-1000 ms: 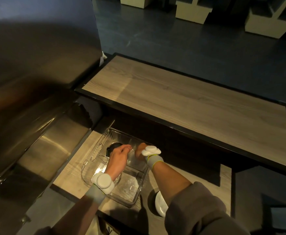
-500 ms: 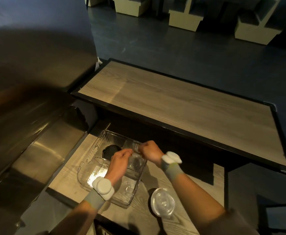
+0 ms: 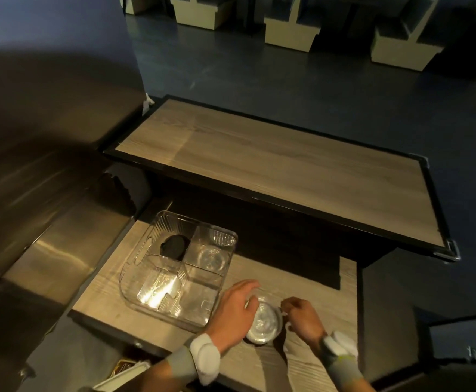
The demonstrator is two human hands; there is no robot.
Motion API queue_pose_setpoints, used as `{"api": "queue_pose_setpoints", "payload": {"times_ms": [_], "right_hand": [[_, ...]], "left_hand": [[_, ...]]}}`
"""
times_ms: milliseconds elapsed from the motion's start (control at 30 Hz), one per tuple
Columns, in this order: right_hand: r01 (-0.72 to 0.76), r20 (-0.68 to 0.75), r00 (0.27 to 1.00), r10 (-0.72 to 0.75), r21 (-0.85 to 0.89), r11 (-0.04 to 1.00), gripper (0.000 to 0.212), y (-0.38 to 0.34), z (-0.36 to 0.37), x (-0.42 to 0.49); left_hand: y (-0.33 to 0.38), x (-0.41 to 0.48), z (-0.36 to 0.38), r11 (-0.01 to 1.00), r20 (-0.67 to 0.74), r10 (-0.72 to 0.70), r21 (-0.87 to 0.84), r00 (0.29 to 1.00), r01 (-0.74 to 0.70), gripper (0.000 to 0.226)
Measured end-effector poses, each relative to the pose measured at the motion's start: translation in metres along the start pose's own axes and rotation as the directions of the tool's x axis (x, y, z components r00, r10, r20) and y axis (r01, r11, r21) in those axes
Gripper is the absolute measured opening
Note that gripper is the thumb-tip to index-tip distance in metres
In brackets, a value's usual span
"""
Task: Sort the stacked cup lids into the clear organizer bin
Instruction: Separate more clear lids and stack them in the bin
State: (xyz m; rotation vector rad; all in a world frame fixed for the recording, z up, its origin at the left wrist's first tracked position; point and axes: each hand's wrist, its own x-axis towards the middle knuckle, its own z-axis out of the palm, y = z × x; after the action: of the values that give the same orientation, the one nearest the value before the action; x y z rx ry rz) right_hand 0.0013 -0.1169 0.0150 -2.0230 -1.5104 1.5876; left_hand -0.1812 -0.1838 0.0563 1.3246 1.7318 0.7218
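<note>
Bin point(image 3: 135, 258): clear, four compartments, near the bench's point(image 3: 310, 275) left edge.
Lids point(image 3: 265, 325): stacked just right of it.
Left hand point(image 3: 238, 309): fingers spread on the stack.
Right hand point(image 3: 304, 318): pinching its rim.
Writing: none readable.

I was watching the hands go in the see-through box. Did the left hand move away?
Yes. The left hand left the clear organizer bin and went right, to the stack of clear lids beside it.
</note>
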Motion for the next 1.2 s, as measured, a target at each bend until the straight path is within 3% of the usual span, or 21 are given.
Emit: {"api": "queue_pose_setpoints", "payload": {"times_ms": [167, 333, 500, 667, 1200], "right_hand": [[-0.046, 0.023, 0.999, 0.048, -0.081, 0.996, 0.034, 0.013, 0.013, -0.004], [-0.06, 0.055, 0.996, 0.065, -0.092, 0.994, 0.046, 0.013, 0.02, -0.008], [-0.03, 0.052, 0.998, 0.041, -0.198, 0.98, 0.057, 0.013, 0.025, -0.012], [-0.004, 0.032, 0.999, 0.012, -0.235, 0.972, 0.046, 0.017, 0.022, -0.014], [-0.001, -0.004, 1.0, 0.0, -0.013, 1.0, 0.033, 0.006, 0.018, -0.02]], "left_hand": [[-0.018, 0.011, 0.024, 0.946, 0.156, -0.303, 0.168, 0.94, 0.277, 0.065], [-0.027, 0.016, 0.03, 0.884, 0.186, -0.464, 0.032, 0.866, 0.467, 0.055], [-0.029, 0.01, 0.035, 0.854, 0.206, -0.473, -0.133, 0.857, 0.503, 0.049], [-0.028, 0.008, 0.038, 0.849, 0.205, -0.467, -0.166, 0.86, 0.501, 0.048], [-0.033, 0.023, 0.03, 0.818, 0.217, -0.482, -0.237, 0.849, 0.525, 0.044]]}}
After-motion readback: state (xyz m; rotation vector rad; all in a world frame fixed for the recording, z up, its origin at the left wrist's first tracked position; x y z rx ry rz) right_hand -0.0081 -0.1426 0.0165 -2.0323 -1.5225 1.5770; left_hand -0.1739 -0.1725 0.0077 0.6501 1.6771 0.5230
